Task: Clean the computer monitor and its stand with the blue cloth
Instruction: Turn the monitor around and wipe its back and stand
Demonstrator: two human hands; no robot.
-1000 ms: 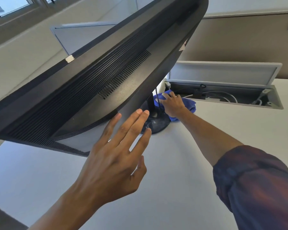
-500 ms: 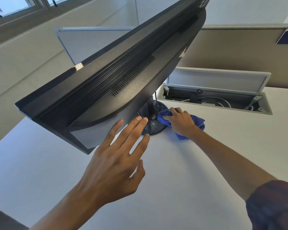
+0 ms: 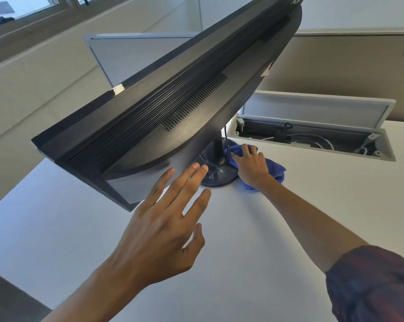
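The black monitor (image 3: 173,108) shows its ribbed back, tilted across the upper middle of the head view. Its neck (image 3: 217,147) rises from a round dark base (image 3: 217,176) on the white desk (image 3: 254,240). My left hand (image 3: 163,224) reaches up with straight, spread fingers, fingertips touching the monitor's lower back edge. My right hand (image 3: 251,165) presses the blue cloth (image 3: 274,169) flat on the right side of the base, beside the neck. Part of the cloth is bunched on the desk behind my hand.
An open cable tray (image 3: 312,140) with white and black cables sits recessed in the desk behind the stand, its lid (image 3: 312,112) raised. A grey partition panel (image 3: 131,56) stands behind the monitor. A black cable (image 3: 225,135) runs down beside the neck.
My right hand has slid the cloth from behind the stand round to the right side of the base. My left hand stays on the monitor's edge. The camera view shifted.
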